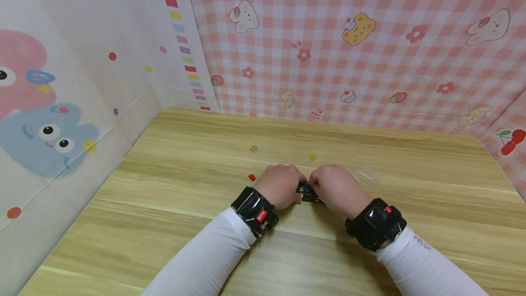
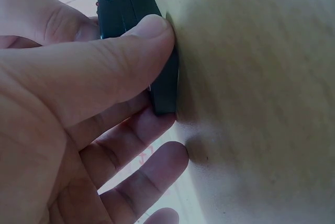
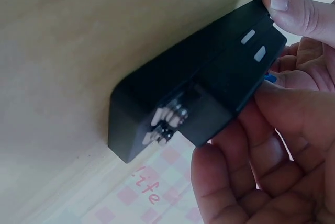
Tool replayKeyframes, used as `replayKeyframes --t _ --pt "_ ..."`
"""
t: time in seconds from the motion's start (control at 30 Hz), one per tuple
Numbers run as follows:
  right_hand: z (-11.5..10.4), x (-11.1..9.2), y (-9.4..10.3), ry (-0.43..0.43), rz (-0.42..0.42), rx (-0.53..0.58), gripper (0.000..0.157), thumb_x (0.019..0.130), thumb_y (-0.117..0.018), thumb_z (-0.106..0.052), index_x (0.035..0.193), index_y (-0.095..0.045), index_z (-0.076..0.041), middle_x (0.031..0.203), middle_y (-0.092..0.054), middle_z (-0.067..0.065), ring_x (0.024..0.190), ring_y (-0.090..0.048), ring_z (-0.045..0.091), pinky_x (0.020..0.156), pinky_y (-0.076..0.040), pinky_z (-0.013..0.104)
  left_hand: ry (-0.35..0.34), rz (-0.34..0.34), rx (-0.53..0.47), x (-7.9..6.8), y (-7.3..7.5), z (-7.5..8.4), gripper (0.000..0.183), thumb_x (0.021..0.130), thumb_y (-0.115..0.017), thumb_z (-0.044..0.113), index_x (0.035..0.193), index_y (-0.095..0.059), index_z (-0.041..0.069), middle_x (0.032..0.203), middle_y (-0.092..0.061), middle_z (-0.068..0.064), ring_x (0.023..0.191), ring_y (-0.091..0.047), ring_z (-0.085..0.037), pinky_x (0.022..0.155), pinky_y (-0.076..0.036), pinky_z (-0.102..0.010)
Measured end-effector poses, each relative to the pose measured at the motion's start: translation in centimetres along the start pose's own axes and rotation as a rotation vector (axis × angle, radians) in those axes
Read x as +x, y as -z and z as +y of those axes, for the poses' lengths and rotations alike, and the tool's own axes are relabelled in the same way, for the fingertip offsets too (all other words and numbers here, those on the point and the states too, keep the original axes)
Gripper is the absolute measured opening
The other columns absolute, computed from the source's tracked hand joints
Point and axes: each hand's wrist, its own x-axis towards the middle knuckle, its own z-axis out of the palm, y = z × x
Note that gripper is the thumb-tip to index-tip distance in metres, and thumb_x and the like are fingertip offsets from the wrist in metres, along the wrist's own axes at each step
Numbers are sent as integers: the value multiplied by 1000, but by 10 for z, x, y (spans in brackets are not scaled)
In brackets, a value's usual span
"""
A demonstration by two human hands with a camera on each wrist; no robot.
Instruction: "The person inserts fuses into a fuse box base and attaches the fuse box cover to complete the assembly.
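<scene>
A black fuse block point(image 1: 309, 192) with metal terminals at its end sits on the table between both hands. My left hand point(image 1: 281, 186) grips its left end, the thumb lying along one side in the left wrist view and fingers on the other. My right hand point(image 1: 339, 191) is bent over the block's far side. Its fingertips pinch what looks like a blue blade fuse point(image 3: 270, 77), mostly hidden by them at the block's edge. Left of the hands lies a red blade fuse point(image 1: 252, 177). Farther back are an orange fuse point(image 1: 254, 149) and a yellow fuse point(image 1: 312, 157).
A clear plastic cover point(image 1: 367, 174) lies on the wooden table point(image 1: 144, 204) beyond the right hand. The tabletop meets a pink checked cloth point(image 1: 320, 58) at the back and a white patterned cloth point(image 1: 82, 86) on the left.
</scene>
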Motion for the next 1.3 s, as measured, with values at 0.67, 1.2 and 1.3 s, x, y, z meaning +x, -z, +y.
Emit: replayKeyframes --t 0.67,1.2,1.3 --pt "7 8 29 -68 -66 8 12 86 -66 -13 95 -73 -10 84 -67 1 69 -54 12 65 -51 34 14 -17 -17 0 2 1 40 71 -80 38 107 -70 26 98 -65 8 80 -52 -10 70 -45 -34" --pt "29 39 29 -152 -71 -21 17 89 -61 -13 100 -71 -5 96 -68 8 73 -56 16 68 -52 37 26 -43 -32 -1 3 1 42 73 -78 39 111 -69 25 104 -64 8 86 -54 -12 75 -46 -37" --pt "33 46 28 -171 -90 -13 17 89 -61 -12 100 -71 -5 94 -67 8 69 -54 17 60 -49 33 23 -39 -30 -1 3 1 43 73 -78 39 112 -69 25 105 -64 7 87 -54 -12 76 -46 -36"
